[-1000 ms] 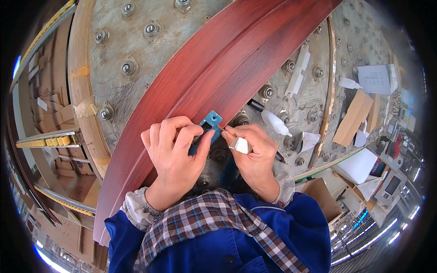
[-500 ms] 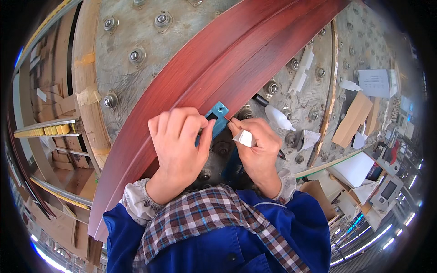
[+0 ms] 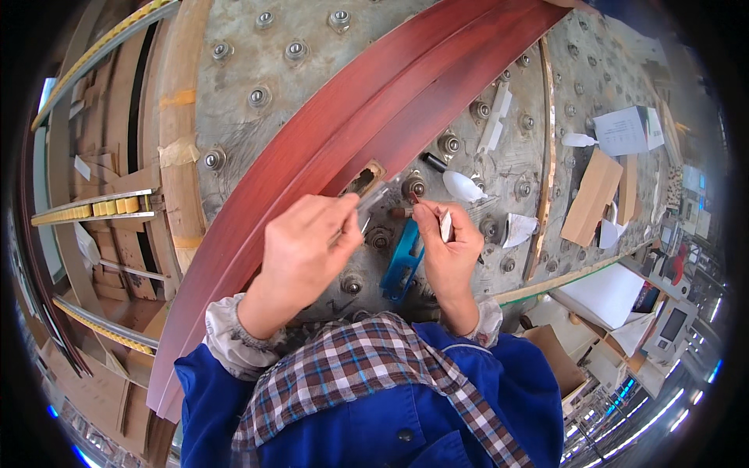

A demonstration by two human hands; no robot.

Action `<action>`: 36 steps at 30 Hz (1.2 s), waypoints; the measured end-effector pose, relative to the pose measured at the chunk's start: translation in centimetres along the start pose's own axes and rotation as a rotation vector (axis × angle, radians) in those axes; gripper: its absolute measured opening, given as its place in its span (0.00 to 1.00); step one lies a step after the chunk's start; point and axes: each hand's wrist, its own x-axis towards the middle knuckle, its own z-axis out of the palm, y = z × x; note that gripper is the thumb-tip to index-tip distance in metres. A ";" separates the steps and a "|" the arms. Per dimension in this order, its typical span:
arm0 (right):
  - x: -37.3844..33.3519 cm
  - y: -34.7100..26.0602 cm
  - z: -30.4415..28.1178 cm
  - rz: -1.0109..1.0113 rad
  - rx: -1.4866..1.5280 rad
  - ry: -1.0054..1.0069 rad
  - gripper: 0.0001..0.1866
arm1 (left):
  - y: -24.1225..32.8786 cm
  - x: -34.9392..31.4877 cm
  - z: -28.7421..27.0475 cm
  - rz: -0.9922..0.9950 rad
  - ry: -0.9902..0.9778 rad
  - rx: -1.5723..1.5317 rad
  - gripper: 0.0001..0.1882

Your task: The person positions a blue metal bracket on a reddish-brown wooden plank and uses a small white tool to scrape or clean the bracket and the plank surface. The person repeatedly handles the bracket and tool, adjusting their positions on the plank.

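My left hand [image 3: 306,240] pinches a thin metal plate [image 3: 381,192], smeared by motion, raised at the edge of a long reddish-brown moulded board [image 3: 312,160]. Close by the plate, a rough-edged slot [image 3: 363,179] is cut through the board's face. To the right, my right hand [image 3: 447,243] is closed on a folded white piece [image 3: 445,225], paper or cloth. A tiny reddish tip shows at its fingertips; what it belongs to is hidden. Between the hands lies a blue slotted piece [image 3: 403,264] on the table.
Ball rollers [image 3: 296,50] stud the metal table [image 3: 234,129]. Beyond my right hand lie a white squeeze bottle [image 3: 462,187], a black-capped piece [image 3: 433,162], a white strip [image 3: 495,117] and cardboard [image 3: 591,196]. Racks with yellow rollers [image 3: 101,209] stand at the left.
The plate, which lay over the slot with my left hand on it, is lifted away and the slot shows. My right hand has moved slightly right, uncovering the blue piece.
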 end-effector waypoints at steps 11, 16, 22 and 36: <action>0.3 2.3 1.8 -0.253 -0.049 -0.003 0.15 | -6.1 3.6 -2.2 0.119 0.204 0.601 0.12; 1.1 2.5 2.2 -0.427 -0.132 -0.018 0.15 | -6.3 3.4 -0.9 0.005 0.196 0.447 0.10; 1.5 2.8 2.4 -0.514 -0.197 0.013 0.14 | -6.1 3.4 -0.7 -0.069 0.209 0.355 0.11; 1.9 2.3 2.7 -0.467 -0.222 0.010 0.14 | -0.2 -1.0 4.3 -0.166 -0.039 0.092 0.07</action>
